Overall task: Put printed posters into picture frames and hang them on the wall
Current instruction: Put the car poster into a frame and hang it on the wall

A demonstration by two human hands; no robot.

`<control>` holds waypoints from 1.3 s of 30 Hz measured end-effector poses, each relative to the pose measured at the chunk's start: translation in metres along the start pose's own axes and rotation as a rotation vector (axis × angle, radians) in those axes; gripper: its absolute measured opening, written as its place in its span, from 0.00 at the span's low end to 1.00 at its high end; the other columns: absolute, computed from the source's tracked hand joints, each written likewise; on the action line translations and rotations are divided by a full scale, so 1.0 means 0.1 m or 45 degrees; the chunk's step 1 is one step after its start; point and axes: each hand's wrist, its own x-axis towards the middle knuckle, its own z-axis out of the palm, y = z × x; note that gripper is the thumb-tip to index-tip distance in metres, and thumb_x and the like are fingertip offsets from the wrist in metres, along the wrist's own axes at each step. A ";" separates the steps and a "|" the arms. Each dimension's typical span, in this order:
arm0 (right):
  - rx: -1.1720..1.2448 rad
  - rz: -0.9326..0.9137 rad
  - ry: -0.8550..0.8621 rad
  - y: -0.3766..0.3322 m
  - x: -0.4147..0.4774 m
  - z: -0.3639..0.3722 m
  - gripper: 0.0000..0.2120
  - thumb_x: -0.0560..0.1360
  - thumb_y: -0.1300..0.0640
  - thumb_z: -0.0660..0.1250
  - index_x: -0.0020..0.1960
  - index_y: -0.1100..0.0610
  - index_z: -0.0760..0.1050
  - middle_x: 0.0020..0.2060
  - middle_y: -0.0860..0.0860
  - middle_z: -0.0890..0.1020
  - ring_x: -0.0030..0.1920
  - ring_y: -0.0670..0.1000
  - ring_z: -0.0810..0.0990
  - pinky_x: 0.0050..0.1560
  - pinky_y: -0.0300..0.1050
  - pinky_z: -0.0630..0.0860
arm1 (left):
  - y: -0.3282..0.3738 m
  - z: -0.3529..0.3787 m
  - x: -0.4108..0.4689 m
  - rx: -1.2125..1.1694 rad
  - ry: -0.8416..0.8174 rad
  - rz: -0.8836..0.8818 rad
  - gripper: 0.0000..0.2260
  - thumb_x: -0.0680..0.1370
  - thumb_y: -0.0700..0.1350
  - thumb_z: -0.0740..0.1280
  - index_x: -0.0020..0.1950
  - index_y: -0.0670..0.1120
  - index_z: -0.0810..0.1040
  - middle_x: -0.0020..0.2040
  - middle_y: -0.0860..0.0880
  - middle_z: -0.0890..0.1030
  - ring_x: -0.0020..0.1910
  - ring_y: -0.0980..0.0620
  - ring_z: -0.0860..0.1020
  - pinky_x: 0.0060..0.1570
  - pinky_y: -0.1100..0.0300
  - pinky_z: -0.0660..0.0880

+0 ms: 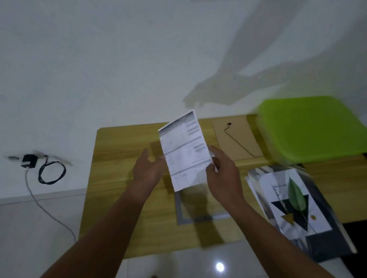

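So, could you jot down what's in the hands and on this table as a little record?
Right hand: pinches white printed paper sheet, held above the table
Left hand: open, beside the sheet's left edge
Grey rectangular picture frame: flat on wooden table, below the sheet
Brown backing board: flat, at the far edge
Leaf-print posters: stacked, right of frame
Lime-green plastic lid: far right corner

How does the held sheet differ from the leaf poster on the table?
The sheet is held up, tilted, by the right hand; the leaf poster lies flat on the table. The sheet carries grey text; the leaf poster shows a green leaf and dark triangles. Both are printed paper.
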 end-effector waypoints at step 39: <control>-1.079 -0.307 -0.721 1.48 0.04 -0.22 0.29 0.83 0.43 0.52 0.80 0.54 0.51 0.80 0.54 0.51 0.79 0.57 0.46 0.77 0.59 0.50 | -0.77 0.73 -0.09 1.351 -0.256 0.897 0.30 0.75 0.57 0.69 0.72 0.42 0.70 0.72 0.41 0.70 0.73 0.40 0.66 0.70 0.47 0.66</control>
